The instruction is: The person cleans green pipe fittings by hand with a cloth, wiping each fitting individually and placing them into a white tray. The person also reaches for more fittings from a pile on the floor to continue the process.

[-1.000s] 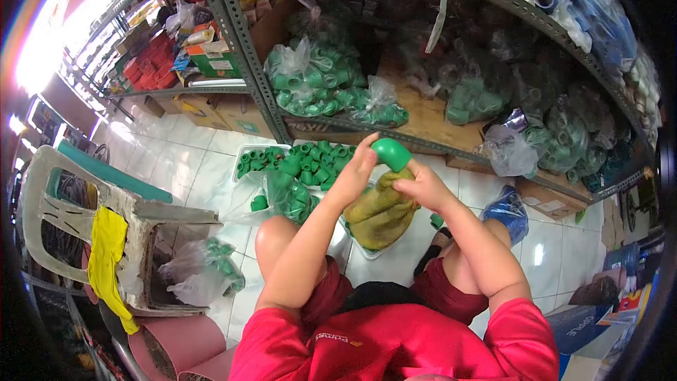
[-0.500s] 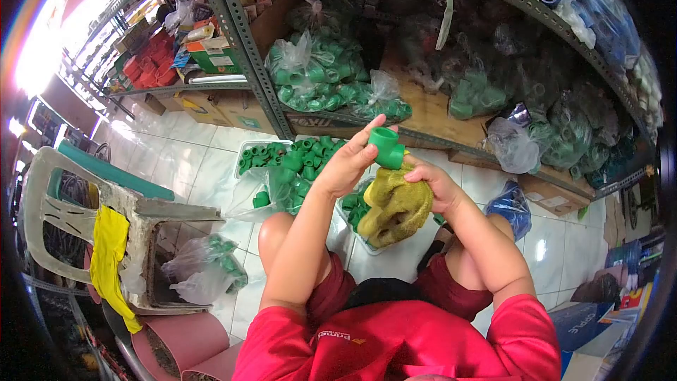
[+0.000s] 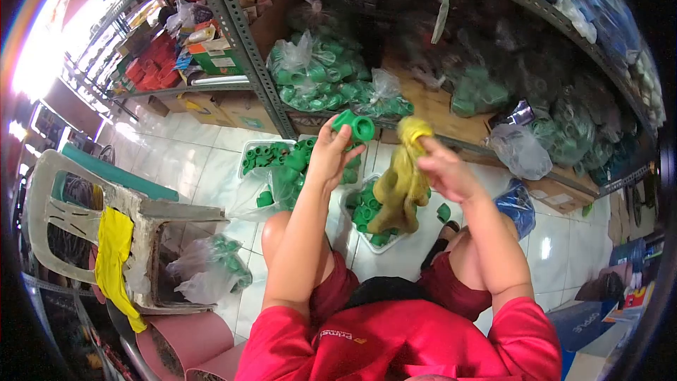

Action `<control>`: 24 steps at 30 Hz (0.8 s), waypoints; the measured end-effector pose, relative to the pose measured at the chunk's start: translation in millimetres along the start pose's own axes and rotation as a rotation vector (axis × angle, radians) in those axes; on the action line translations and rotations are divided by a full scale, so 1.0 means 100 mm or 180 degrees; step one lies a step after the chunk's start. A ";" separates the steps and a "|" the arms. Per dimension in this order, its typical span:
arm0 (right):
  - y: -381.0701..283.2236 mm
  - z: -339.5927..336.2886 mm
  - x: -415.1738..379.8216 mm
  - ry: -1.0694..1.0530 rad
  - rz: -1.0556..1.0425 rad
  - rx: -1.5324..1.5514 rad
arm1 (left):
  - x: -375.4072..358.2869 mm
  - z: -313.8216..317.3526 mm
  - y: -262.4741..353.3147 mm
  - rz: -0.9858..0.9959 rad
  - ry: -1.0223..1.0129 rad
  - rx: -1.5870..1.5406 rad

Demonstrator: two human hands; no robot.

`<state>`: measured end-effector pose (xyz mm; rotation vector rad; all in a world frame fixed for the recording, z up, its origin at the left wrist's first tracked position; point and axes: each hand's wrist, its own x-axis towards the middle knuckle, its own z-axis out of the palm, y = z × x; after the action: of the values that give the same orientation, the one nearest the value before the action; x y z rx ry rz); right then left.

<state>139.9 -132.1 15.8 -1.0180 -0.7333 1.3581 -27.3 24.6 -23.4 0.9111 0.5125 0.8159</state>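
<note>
Left hand [image 3: 330, 152] pinches green pipe fitting [image 3: 355, 125], some fingers spread. Right hand [image 3: 451, 175] pinches yellow cloth [image 3: 400, 201] hanging over white tray [image 3: 374, 248].

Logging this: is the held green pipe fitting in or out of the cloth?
Out: the left hand holds the fitting, apart from the cloth in the right hand.

Bright white light [image 3: 42, 49] glares at far left. Perforated grey metal shelving [image 3: 243, 35] curves above a glossy white tiled floor [image 3: 194, 162]. A worn whitish plastic chair [image 3: 67, 222] stands at left, a yellow cloth [image 3: 116, 261] draped over it; brown cardboard boxes [image 3: 240, 113] sit under the shelving.
</note>
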 end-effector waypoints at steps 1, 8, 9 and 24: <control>-0.15 0.03 -0.07 -0.0021 -0.0003 0.0001 | -0.01 -0.02 0.01 -0.0082 -0.0126 -0.0209; 0.10 -0.39 0.00 0.0629 -0.1357 -0.0193 | -0.07 0.03 0.00 -0.0599 -0.0602 -0.0957; 0.15 -0.34 0.04 0.0426 -0.0963 0.0264 | -0.06 0.04 0.00 -0.0605 -0.0607 -0.0953; 0.50 -0.02 0.24 0.0846 -0.1170 -0.2442 | -0.38 0.44 0.00 0.1334 -0.1003 0.2902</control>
<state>122.9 -112.2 -32.9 -1.5289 -1.2054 0.5935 -19.2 -26.9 2.4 2.0039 0.4126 0.7839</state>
